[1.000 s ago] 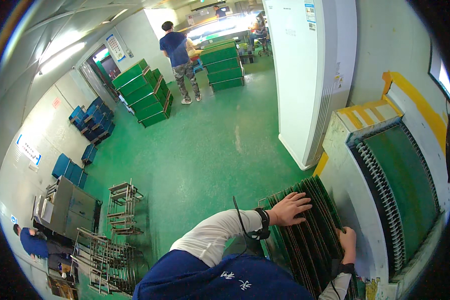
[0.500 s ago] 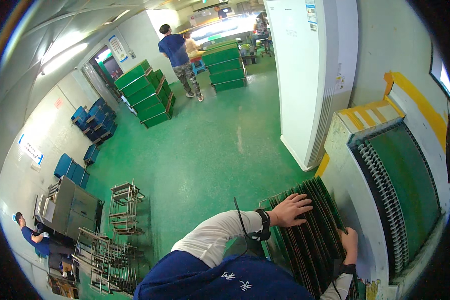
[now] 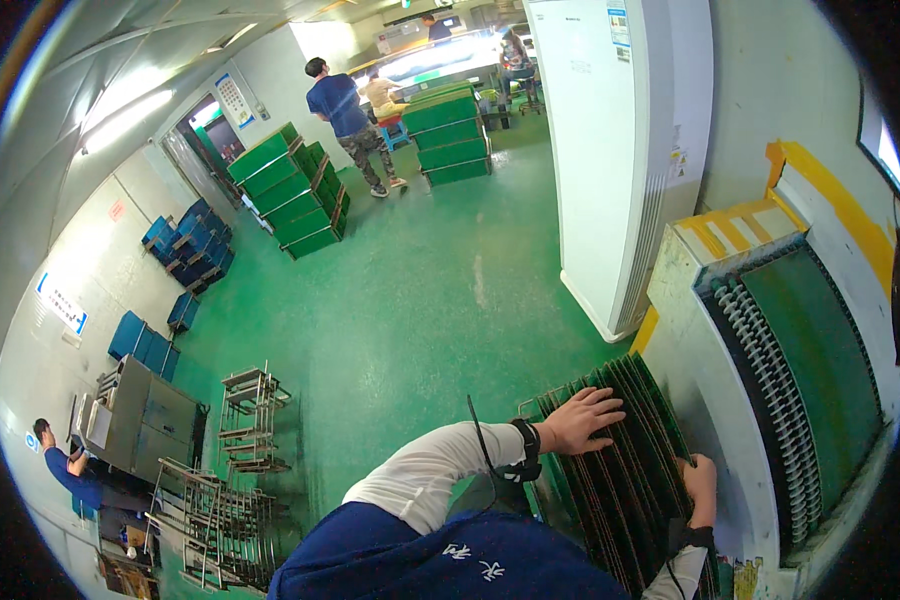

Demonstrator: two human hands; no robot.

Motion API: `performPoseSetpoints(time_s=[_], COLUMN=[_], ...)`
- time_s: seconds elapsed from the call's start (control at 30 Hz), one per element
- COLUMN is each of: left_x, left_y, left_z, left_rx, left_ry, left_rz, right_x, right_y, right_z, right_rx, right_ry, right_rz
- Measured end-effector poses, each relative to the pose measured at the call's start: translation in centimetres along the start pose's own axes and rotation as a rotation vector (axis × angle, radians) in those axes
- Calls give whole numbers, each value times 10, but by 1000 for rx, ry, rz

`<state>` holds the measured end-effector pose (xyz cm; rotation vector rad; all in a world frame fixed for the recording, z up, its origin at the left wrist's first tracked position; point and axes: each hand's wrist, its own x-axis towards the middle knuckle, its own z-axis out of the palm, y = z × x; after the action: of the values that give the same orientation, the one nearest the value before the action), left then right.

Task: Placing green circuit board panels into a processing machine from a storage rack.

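Several dark green flat panels stand on edge, packed side by side in a metal rack at the lower right. Across their top edges lies my left hand, fingers spread and outstretched. My right hand is curled round the right-hand edge of the panels. Its fingertips are partly hidden, so how many panels it grips does not show. Both wrists wear dark bands with thin cords.
A roller conveyor machine adjoins the panels on the right. Beyond stands a tall white cabinet. Empty metal racks are on the left floor, near a co-worker. Green panel stacks and another person are farther back.
My hands and the panels look the same. The co-worker at left has straightened up, with arms nearer the grey machine. The standing person at the back has shifted slightly left.
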<state>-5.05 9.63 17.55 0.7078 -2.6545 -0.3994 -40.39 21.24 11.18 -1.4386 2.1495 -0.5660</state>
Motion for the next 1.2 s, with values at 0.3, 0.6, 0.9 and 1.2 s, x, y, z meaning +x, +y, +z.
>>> performPoseSetpoints(time_s=[0.3, 0.6, 0.9, 1.2], left_x=[-1, -1, 0, 0], left_y=[1, 1, -1, 0], left_z=[-3, -2, 0, -4], left_rx=[-7, -14, 2, 2], left_ry=[3, 10, -16, -29], left_rz=[-3, -3, -4, -6], right_x=[-7, 3, -8, -9], right_y=[-21, 7, -18, -24], right_z=[-11, 3, -12, -14], right_rx=[20, 3, -15, 14], right_ry=[-29, -9, -39, -46], right_rz=[21, -5, 16, 13])
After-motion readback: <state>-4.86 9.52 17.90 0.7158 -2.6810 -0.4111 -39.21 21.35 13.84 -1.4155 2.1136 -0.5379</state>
